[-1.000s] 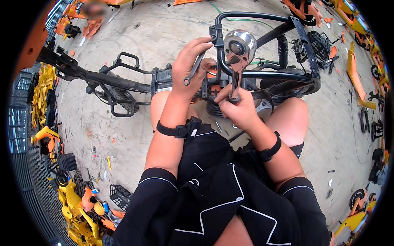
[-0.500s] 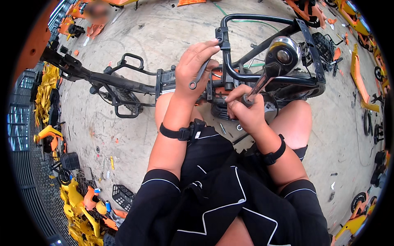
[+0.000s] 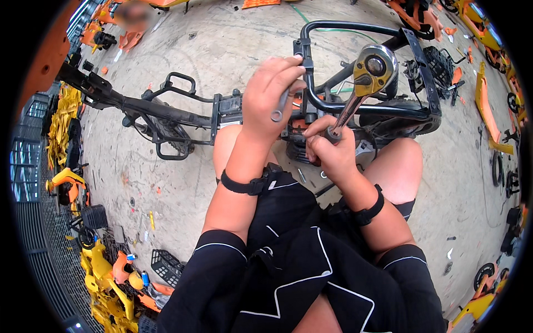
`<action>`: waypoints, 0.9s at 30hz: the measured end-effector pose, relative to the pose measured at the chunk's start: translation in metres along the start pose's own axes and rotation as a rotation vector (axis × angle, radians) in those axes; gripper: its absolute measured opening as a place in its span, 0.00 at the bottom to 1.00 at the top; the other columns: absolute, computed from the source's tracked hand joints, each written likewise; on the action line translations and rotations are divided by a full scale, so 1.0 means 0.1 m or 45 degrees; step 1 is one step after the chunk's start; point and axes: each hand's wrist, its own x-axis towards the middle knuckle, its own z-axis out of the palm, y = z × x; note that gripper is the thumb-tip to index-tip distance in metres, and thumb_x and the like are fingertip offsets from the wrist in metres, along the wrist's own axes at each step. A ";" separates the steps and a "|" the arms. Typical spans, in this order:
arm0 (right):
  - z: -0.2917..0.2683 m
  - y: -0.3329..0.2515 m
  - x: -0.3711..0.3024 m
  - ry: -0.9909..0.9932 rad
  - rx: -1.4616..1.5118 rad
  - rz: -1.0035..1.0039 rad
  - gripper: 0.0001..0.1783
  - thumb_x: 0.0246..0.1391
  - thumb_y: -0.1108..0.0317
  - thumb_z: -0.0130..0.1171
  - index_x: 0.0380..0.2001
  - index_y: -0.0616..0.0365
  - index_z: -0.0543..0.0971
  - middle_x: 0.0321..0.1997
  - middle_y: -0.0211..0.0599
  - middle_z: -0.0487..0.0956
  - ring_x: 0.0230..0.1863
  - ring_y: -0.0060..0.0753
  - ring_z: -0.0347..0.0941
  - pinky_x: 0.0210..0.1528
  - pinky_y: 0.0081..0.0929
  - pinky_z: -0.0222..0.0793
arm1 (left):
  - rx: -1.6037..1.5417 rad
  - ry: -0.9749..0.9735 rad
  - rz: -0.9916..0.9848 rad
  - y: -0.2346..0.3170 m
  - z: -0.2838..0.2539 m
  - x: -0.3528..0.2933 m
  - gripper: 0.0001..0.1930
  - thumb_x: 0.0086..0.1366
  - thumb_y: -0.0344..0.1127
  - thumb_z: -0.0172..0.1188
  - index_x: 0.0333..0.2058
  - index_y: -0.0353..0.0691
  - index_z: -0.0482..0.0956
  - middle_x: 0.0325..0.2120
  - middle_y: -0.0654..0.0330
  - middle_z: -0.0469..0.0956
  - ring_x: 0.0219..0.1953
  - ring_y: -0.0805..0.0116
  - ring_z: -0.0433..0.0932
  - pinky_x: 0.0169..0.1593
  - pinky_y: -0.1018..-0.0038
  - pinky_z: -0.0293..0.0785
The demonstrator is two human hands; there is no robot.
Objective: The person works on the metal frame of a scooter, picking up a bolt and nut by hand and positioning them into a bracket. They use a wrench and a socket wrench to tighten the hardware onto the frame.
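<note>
My left hand is closed around a spanner, whose ring end sticks out below the fingers. Its fingertips reach the black bracket on the bent tube of the black vehicle frame; whether they press on it I cannot tell. Lower and to the right, my right hand grips a chrome ratchet wrench by its handle, with the round head raised up toward the right. Between the hands lies the middle of the stripped frame, with orange parts partly hidden by my fingers.
The frame stretches left to a front wheel and right to a rear wheel. Small metal parts lie on the concrete between my legs. Yellow body panels pile up at left; an orange panel lies at right.
My left hand has shifted slightly right with the spanner, which has turned a little in the fingers. The ratchet head has swung slightly left and tilted in my right hand.
</note>
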 end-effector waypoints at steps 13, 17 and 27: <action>-0.03 -0.03 -0.02 0.064 0.169 0.010 0.04 0.53 0.79 0.51 0.33 0.66 0.73 0.18 0.35 0.71 0.17 0.23 0.67 0.22 0.24 0.67 | -0.237 0.074 -0.072 -0.12 0.09 -0.13 0.07 0.66 0.28 0.61 0.41 0.35 0.79 0.45 0.51 0.81 0.50 0.51 0.79 0.56 0.60 0.74; -0.01 -0.01 -0.03 0.056 0.103 0.029 0.05 0.52 0.80 0.50 0.33 0.66 0.73 0.17 0.36 0.72 0.16 0.24 0.67 0.22 0.25 0.69 | -0.277 0.104 -0.029 -0.15 0.14 -0.13 0.07 0.68 0.31 0.59 0.42 0.35 0.78 0.45 0.50 0.80 0.50 0.50 0.79 0.56 0.59 0.73; 0.07 0.06 -0.06 0.002 0.036 0.106 0.05 0.52 0.80 0.49 0.33 0.66 0.73 0.18 0.35 0.72 0.17 0.23 0.67 0.22 0.23 0.65 | -0.304 0.173 -0.020 -0.16 0.19 -0.17 0.07 0.68 0.32 0.60 0.41 0.35 0.78 0.46 0.51 0.80 0.51 0.50 0.77 0.56 0.60 0.73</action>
